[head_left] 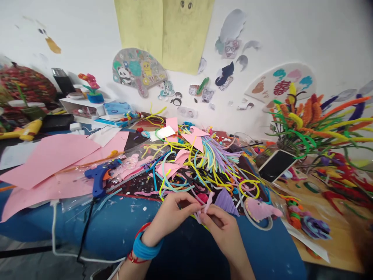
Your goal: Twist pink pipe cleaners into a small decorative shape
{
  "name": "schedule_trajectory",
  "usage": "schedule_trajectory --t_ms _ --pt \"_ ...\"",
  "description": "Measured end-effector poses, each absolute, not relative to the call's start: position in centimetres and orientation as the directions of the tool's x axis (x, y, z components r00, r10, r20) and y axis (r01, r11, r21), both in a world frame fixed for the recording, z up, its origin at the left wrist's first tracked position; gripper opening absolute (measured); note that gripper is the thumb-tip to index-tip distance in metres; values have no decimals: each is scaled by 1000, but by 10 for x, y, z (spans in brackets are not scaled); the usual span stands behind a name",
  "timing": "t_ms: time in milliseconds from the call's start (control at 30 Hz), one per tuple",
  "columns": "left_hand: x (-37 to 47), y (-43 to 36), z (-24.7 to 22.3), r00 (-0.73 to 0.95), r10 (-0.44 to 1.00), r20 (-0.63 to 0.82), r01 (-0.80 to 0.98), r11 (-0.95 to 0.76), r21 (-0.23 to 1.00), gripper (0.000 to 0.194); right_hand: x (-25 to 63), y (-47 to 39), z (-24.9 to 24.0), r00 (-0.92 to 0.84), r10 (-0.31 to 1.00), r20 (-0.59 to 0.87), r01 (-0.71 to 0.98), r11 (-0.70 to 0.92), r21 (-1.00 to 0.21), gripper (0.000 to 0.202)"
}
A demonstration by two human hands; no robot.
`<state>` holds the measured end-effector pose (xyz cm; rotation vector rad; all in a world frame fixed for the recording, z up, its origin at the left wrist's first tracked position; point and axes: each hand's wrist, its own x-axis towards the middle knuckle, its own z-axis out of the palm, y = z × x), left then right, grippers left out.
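So the biggest thing here is the table (119, 216), its near edge wearing a blue cover and taking up most of the foreground. Big pink sheets (55, 161) are sprawling over the left side, probably parked there to leave the near edge for handwork. A huge heap of fuzzy stems (217, 155) is spreading across the middle towards the back edge, likely so every colour is staying in reach. By the right edge, a fuzzy-stem bouquet (316, 112) is sticking up. The blue glue gun (99, 179) is lying left of the heap near the front edge, cord trailing over it, handy for a grab I guess.

Both hands are working right at the middle of that front edge. Left hand (177, 210): thumb and forefinger are pinching. Right hand (223, 227): same deal, fingertips nearly meeting the left's, other fingers curling in. The phone (276, 166) is tilting beside the bouquet, maybe propped for viewing. A purple ridged piece (225, 201) is sitting just beyond the right hand. Smallest: the pale pink strip (209, 200), which both hands are gripping, one end poking up, presumably for fine control.
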<state>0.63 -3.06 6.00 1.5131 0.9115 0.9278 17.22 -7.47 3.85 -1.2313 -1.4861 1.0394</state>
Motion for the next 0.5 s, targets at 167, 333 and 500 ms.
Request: schedule_trajectory --t_ms 167,333,500 --pt "-2 -24 52 466 884 20 143 -98 985 20 174 -71 34 -84 990 115 332 137 -933 14" --pt "-3 -19 43 464 886 -15 149 -61 987 21 166 -66 28 -104 991 85 329 115 -937 9" --pt "-4 -17 40 446 895 9 111 -65 992 14 159 -57 16 -56 997 51 185 61 -981 8"
